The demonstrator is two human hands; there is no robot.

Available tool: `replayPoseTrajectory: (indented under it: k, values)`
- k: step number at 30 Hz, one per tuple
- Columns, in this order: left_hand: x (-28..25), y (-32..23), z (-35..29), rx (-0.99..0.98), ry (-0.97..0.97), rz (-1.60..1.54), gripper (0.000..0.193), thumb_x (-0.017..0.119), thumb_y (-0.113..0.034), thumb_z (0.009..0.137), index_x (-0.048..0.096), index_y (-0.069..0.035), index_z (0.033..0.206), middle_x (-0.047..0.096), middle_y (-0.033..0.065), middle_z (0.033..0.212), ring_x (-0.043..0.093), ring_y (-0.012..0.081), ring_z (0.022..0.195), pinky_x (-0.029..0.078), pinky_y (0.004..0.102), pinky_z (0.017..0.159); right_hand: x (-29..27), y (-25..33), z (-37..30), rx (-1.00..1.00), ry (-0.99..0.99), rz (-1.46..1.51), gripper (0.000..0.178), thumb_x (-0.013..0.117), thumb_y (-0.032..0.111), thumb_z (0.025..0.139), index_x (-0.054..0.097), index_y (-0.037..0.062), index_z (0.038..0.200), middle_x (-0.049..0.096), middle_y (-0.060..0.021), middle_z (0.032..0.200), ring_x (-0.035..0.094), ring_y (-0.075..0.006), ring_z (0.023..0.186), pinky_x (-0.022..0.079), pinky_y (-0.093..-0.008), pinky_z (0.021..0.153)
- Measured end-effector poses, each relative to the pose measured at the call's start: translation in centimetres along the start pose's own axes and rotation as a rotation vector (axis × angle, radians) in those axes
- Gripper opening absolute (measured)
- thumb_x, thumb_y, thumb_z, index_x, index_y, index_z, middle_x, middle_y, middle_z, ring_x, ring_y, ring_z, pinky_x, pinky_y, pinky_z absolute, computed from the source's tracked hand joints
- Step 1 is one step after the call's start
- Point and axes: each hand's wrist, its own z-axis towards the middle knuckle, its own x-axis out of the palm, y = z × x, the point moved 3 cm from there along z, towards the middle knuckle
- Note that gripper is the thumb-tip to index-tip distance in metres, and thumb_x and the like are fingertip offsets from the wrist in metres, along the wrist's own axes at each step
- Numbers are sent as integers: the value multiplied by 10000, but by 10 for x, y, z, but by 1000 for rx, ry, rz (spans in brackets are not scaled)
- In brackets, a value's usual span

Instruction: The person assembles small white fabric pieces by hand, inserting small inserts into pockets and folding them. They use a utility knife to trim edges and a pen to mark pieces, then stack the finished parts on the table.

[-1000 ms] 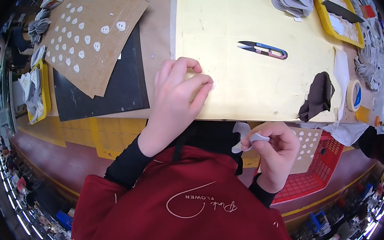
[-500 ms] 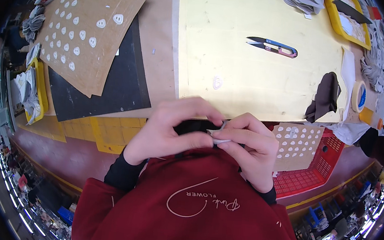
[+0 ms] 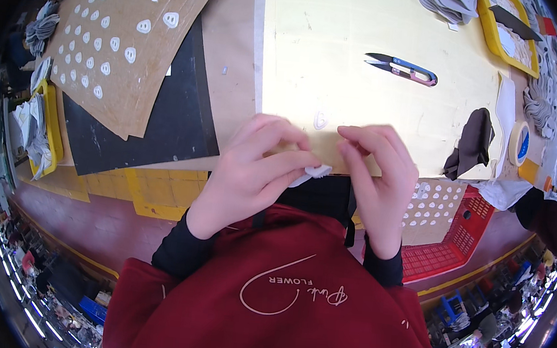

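Observation:
My left hand [image 3: 255, 172] is closed on a small white fabric piece [image 3: 310, 174], pinched between thumb and fingers at the near table edge. Most of that piece is hidden by the fingers. A short way to its right is my right hand [image 3: 381, 176], thumb and forefinger apart, with nothing visible between them. Just beyond both hands, a small pale ring-shaped patch [image 3: 321, 119] lies on the yellow table sheet [image 3: 315, 58]. Farther off to the right are thread snips [image 3: 403, 69] with dark blades, lying on the sheet.
At left, a brown card with white patches [image 3: 105, 39] overlaps a black board [image 3: 184, 113]. Dark brown cloth [image 3: 472, 144] and a tape roll [image 3: 518, 143] lie at right. Yellow trays [image 3: 50, 131] stand at both sides. A red crate [image 3: 448, 245] sits below the table's right edge.
My hands were together around the small white piece. Now the right hand has let go and moved right and away from me; the left keeps the piece.

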Motion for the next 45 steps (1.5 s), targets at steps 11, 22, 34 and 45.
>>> replayPoseTrajectory:
  k: [11, 22, 34, 45]
  values:
    - [11, 1, 3, 14, -55, 412, 167, 689, -155, 797, 671, -143, 963, 665, -58, 1134, 559, 168, 1023, 355, 327, 853, 10, -13, 31, -103, 183, -332, 77, 681, 64, 817, 612, 55, 850, 560, -71, 813, 599, -252, 782, 492, -361, 670]
    - [15, 2, 5, 8, -97, 462, 178, 692, -166, 796, 681, -148, 972, 671, -89, 1107, 555, 140, 1004, 326, 333, 879, 23, -6, 34, -215, 207, -576, 70, 582, 3, 834, 545, 13, 892, 534, -129, 848, 563, -318, 781, 456, -401, 671]
    - [15, 1, 4, -20, -123, 413, 169, 709, -125, 789, 691, -156, 955, 686, -96, 1099, 560, 154, 978, 310, 336, 894, -30, -27, 21, 125, -118, 97, 95, 401, 62, 980, 458, 31, 909, 405, -24, 803, 411, -131, 726, 369, -259, 673]
    - [3, 8, -3, 12, -56, -24, 146, 693, -57, 806, 681, -85, 949, 693, 26, 980, 637, 200, 941, 454, 336, 839, -54, -27, -10, 90, -289, 13, 158, 605, -1, 916, 589, -46, 766, 587, -17, 680, 466, -75, 589, 384, -213, 576]
